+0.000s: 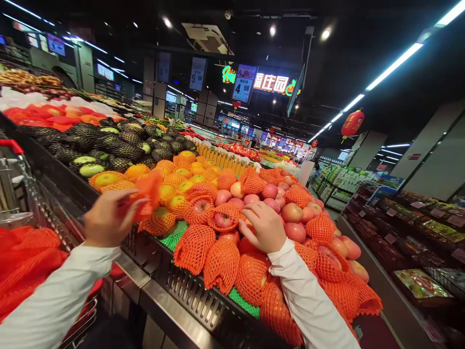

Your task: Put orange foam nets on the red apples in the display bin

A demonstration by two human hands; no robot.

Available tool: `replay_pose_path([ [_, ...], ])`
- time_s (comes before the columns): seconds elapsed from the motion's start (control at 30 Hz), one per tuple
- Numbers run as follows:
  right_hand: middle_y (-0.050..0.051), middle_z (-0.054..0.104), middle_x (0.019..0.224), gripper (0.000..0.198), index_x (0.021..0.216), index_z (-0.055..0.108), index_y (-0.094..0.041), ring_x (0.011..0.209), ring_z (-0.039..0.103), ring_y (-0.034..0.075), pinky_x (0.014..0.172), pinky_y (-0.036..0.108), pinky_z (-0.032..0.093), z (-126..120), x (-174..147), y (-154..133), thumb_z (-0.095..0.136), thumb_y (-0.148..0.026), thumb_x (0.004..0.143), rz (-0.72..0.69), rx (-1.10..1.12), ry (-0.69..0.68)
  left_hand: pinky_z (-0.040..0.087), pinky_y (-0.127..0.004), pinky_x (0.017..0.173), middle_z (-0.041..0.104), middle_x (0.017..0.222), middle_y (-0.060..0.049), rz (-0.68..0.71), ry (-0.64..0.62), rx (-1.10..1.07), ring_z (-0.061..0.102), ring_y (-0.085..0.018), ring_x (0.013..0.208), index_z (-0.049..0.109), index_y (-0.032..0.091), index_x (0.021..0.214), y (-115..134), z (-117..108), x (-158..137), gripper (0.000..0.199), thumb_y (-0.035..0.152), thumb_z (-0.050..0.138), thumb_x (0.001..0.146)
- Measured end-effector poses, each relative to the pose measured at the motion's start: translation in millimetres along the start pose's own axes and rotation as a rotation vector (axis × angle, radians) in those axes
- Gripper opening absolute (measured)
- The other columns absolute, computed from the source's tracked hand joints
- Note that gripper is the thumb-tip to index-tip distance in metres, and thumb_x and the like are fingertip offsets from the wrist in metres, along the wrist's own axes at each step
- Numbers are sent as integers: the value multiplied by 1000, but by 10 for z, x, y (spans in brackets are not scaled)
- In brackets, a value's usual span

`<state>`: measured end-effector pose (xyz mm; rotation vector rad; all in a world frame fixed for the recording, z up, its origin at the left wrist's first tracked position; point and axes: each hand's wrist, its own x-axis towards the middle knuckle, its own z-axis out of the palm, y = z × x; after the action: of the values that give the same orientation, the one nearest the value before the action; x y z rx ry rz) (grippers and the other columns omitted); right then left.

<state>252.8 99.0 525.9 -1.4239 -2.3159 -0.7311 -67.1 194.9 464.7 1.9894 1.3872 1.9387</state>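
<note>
My left hand (107, 218) is closed on an orange foam net sleeve (149, 194), slightly blurred, above the edge of the display beside the netted oranges. My right hand (264, 227) is over the apple pile, fingers bent and apart. Its fingertips are at the right side of an apple in an orange foam net (223, 218); whether they press on it I cannot tell. Bare pinkish apples (271, 190) lie behind and to the right of this hand. More apples in foam nets (221, 265) fill the front of the display, below both hands.
Netted oranges (177, 201) and dark netted avocado-like produce (123, 145) lie to the left. A metal rail (174, 310) runs along the front. A shopping cart (87, 320) with a red net-like bundle (25, 261) stands at left. Packaged-goods shelves (421, 228) line the right.
</note>
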Motion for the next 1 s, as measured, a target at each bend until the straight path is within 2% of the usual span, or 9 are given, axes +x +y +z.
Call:
replay_pose_path([
  [0.03, 8, 71, 113, 39, 106, 70, -18, 105, 59, 22, 94, 34, 44, 2, -10, -29, 35, -36, 101, -55, 26, -1, 52, -26, 67, 68, 80, 12, 130, 71, -1, 62, -12, 72, 61, 39, 94, 83, 146, 45, 20, 54, 66, 82],
  [0.1, 7, 74, 106, 42, 106, 71, -19, 98, 63, 20, 89, 31, 46, 38, -33, -72, 34, -38, 101, -51, 81, 16, 50, -25, 62, 70, 81, 7, 407, -35, -114, 60, -11, 64, 62, 33, 102, 405, 494, 166, 21, 45, 67, 85],
  [0.27, 9, 74, 78, 50, 86, 70, -18, 73, 67, 20, 69, 29, 44, 121, -55, -21, 39, -56, 96, 362, 41, 127, 53, -29, 75, 71, 97, -6, 716, -452, -395, 65, -16, 81, 60, 21, 120, 1364, 1371, 337, 28, 34, 53, 96],
  [0.33, 10, 73, 77, 52, 82, 68, -18, 74, 68, 22, 67, 30, 43, 105, -42, 41, 44, -63, 91, 509, -9, 197, 52, -32, 84, 70, 103, -8, 692, -565, -482, 65, -18, 94, 63, 21, 112, 1468, 1620, 302, 24, 30, 45, 99],
  [0.47, 6, 75, 85, 48, 91, 67, -18, 80, 70, 22, 66, 28, 42, 115, -12, 129, 56, -65, 87, 600, 13, 223, 52, -35, 92, 72, 107, -9, 483, -717, -662, 67, -20, 101, 66, 21, 105, 1248, 1898, 191, 20, 28, 50, 95],
  [0.6, 4, 76, 91, 22, 100, 66, -21, 82, 70, 19, 67, 27, 43, 232, -18, 168, 54, -38, 91, 569, 52, 234, 52, -34, 90, 72, 110, -9, 276, -752, -737, 66, -21, 104, 65, 20, 106, 1073, 1968, 149, 20, 31, 57, 91],
  [0.8, 3, 67, 75, 11, 83, 59, -20, 67, 59, 17, 64, 28, 46, 261, -55, 229, 51, -14, 80, 464, 24, 760, 48, -27, 68, 63, 85, 0, 230, -805, -681, 59, -16, 76, 55, 17, 123, 1094, 1932, 149, 50, 27, 70, 77],
  [0.87, 2, 64, 73, 12, 81, 57, -21, 65, 55, 17, 62, 29, 46, 253, -56, 244, 52, -10, 79, 385, 6, 924, 48, -27, 70, 63, 80, 1, 180, -810, -637, 59, -16, 74, 59, 16, 116, 1077, 1926, 170, 42, 18, 64, 75],
  [1.0, 6, 66, 87, 16, 93, 59, -19, 80, 60, 20, 73, 35, 52, 260, -45, 239, 56, -8, 82, 313, -17, 916, 47, -32, 83, 69, 84, -3, 90, -681, -507, 63, -20, 85, 66, 17, 85, 1033, 1922, 236, 18, 21, 48, 83],
])
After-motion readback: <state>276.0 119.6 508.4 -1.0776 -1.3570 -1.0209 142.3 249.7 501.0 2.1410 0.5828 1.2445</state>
